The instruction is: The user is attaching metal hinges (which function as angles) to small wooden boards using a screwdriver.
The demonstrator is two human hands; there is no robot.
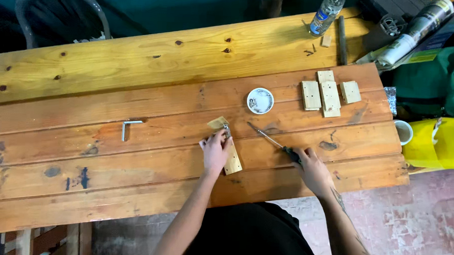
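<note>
My left hand (215,151) presses down on a small pale wooden strip (232,163) lying on the brown plank table (135,154), with a metal fitting (226,129) near its far end. My right hand (310,166) closes around the dark handle of a screwdriver (268,138), whose thin shaft lies on the table pointing up-left. A small white dish (260,100) with metal screws sits just beyond.
Several pale wood blocks (330,93) lie at the right rear. An L-shaped metal key (127,127) lies to the left. A plastic bottle (325,14), a white cup (403,131), green and yellow bags and rolled paper crowd the right. A chair (60,11) stands behind.
</note>
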